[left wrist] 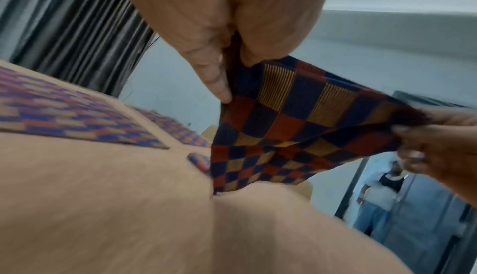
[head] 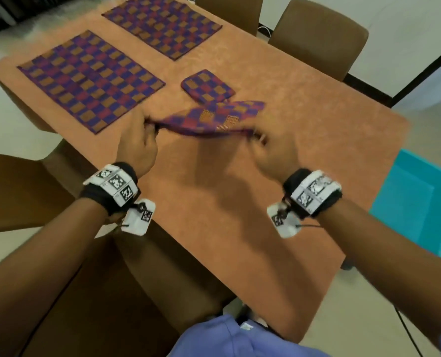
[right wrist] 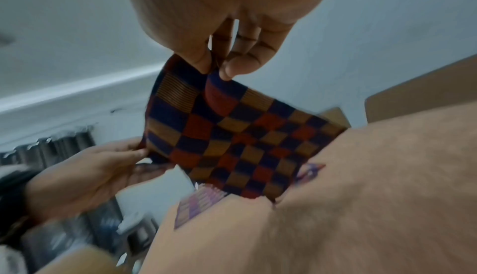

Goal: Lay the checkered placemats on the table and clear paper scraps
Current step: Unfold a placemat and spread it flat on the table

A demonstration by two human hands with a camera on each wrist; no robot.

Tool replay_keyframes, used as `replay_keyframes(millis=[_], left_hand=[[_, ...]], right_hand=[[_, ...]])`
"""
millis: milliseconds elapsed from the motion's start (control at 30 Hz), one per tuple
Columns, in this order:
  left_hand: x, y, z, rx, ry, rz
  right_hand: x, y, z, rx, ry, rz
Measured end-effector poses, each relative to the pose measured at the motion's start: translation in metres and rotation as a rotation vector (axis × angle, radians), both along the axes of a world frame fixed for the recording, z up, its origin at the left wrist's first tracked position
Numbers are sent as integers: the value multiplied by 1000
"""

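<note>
A checkered placemat (head: 214, 117) in blue, red and orange hangs spread in the air over the orange table (head: 214, 202). My left hand (head: 147, 130) pinches its near left corner and my right hand (head: 259, 137) pinches its near right corner. The left wrist view shows my left hand (left wrist: 227, 70) pinching the placemat (left wrist: 296, 125). In the right wrist view my right hand (right wrist: 219, 68) pinches the placemat (right wrist: 232, 139). Two placemats lie flat on the table, one at the left (head: 90, 78) and one further back (head: 162, 24). A folded placemat (head: 207, 86) lies just beyond the held one.
Brown chairs stand around the table, one at the far right (head: 317, 39) and one at my near left (head: 20, 191). A turquoise bin (head: 420, 202) sits on the floor to the right. A person (left wrist: 379, 192) stands in a doorway beyond the table.
</note>
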State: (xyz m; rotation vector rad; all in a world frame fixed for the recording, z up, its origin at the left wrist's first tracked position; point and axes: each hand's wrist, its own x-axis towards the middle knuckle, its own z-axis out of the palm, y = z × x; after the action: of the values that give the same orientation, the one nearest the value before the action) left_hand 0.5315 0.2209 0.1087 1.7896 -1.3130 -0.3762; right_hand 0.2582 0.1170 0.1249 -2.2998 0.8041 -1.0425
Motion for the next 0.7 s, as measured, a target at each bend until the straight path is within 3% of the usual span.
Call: replay_keyframes(millis=[133,267,467,700], left_hand=[[11,52,-69,395,-62,-5],[9,80,-93,500,30,-36],[10,62,-90,560,292,100],[11,44,-101,674,138,93]], right_hand=[[0,81,-85,202,308,290],[4,117,-121,311,588,471],[26,63,-110,284,574,163],[24,-32,-121,306,798,-196]])
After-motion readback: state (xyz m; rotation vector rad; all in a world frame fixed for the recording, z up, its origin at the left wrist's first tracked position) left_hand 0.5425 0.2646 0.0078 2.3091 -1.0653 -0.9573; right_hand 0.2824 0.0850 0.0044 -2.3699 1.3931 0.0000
